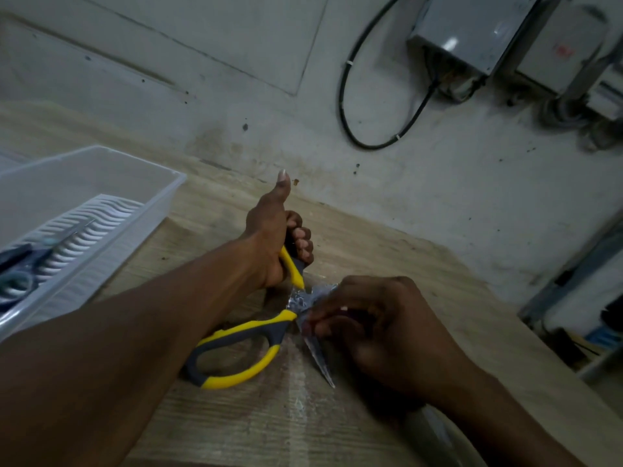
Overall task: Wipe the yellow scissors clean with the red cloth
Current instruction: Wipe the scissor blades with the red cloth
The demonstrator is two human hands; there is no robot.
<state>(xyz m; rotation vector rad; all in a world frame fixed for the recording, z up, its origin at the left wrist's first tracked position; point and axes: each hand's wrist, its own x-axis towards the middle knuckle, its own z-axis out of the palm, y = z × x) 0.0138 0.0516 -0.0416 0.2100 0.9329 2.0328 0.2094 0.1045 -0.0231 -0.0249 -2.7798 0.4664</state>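
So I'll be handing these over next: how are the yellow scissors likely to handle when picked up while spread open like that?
The yellow scissors are probably stiff but loose at the pivot, since the blades stand wide apart. The free handle loop would likely swing. The bare blade looks wet or smeared, so perhaps slippery where the right hand pinches it; the left hand grips the other handle.

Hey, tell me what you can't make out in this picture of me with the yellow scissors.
- Red cloth: none visible in the head view; if present, the right hand hides it.
- Yellow scissors: upper handle loop hidden by the gripping left hand; blade bases covered by the right hand's fingers.
- White tray: cut off by the left edge; its dark contents are blurred.
- Wall box: cut off at the top edge.
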